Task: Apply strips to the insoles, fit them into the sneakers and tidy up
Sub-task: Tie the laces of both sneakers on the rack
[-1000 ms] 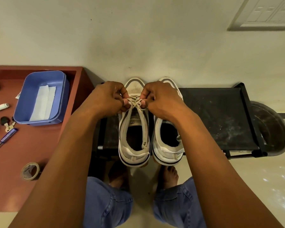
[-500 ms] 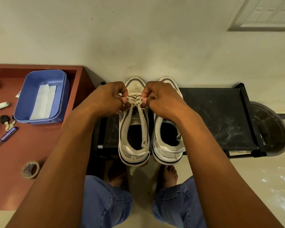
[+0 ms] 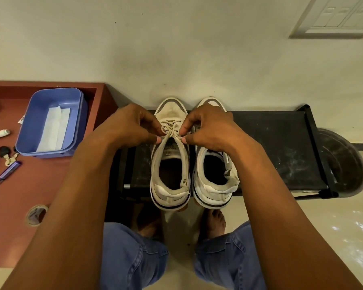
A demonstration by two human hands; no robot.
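White sneakers [image 3: 192, 164] sit side by side on a black rack [image 3: 281, 147] against the wall. Both hands, left [image 3: 132, 127] and right [image 3: 208, 128], pinch the laces [image 3: 171, 128] of the left sneaker [image 3: 170, 164]. Strips [image 3: 55, 128] lie in a blue tray [image 3: 40, 105] on the red counter [image 3: 19, 206] at left.

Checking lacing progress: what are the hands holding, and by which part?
Both the left hand and right hand pinch the laces of the left sneaker, one at each side of the crossing near the tongue.
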